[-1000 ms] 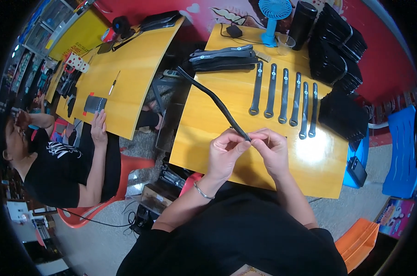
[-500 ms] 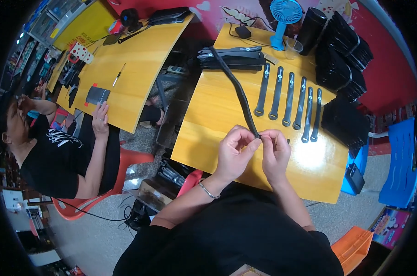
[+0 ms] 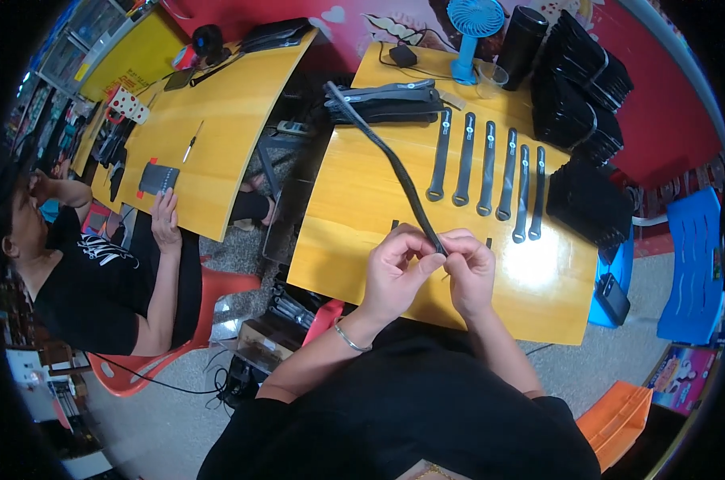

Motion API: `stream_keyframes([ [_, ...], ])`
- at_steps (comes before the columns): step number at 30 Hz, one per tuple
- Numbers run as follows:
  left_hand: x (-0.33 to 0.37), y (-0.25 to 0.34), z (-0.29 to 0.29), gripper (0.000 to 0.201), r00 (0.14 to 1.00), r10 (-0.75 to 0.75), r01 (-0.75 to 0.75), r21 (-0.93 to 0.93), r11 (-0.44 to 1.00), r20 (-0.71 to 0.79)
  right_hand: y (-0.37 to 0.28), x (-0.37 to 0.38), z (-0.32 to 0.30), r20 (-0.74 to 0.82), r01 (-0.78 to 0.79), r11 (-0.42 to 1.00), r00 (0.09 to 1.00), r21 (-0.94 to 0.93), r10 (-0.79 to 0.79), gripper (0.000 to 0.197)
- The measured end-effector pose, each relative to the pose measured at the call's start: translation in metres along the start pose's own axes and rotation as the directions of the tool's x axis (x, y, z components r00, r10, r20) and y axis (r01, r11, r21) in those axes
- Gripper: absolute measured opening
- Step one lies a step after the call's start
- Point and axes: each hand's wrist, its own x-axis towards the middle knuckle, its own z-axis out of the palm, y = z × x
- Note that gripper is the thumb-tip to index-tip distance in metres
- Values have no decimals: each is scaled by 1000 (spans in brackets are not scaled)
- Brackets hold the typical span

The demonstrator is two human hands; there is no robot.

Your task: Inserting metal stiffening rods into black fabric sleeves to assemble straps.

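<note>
Both of my hands meet over the near part of the yellow table, pinching the lower end of a long thin black strap [image 3: 402,174]. My left hand [image 3: 398,272] has its thumb and fingers closed on the strap, and my right hand [image 3: 468,276] pinches the same end from the other side. The strap's free end slants up to the far left. Beyond my hands, several flat grey-black straps [image 3: 464,160] with a ring at the near end lie side by side. A pile of similar straps [image 3: 390,102] rests at the table's far left.
A blue fan [image 3: 473,32], a clear cup [image 3: 491,78] and a black cylinder [image 3: 523,46] stand at the back. Bundled black stacks [image 3: 578,88] and another black stack [image 3: 590,200] line the right edge. A co-worker [image 3: 98,264] sits left at another yellow table [image 3: 226,120].
The whole view has shifted slightly, so the table and its things sit further left. Both hands stay closed on the strap's end, with the strap still slanting up and left.
</note>
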Motion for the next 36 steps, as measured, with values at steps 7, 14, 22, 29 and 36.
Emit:
stream_keyframes([
  [7,-1,4,-4,9,1000,0,0,62,998,1,-11,3,1,59,-43,999,997,-2,43,16],
  [14,2,2,-4,12,986,166,-146,436,888,-8,-17,4,16,-96,-152,975,986,-162,137,10],
  [22,2,2,-12,11,938,318,-319,702,637,137,-7,5,28,-130,106,928,978,-356,-162,7],
  [29,4,14,-16,8,915,354,-398,554,731,191,-39,16,26,-100,-14,913,995,-408,-30,5],
  [36,8,23,-23,14,962,151,-246,488,837,227,-49,14,24,103,231,674,969,-701,-224,7],
])
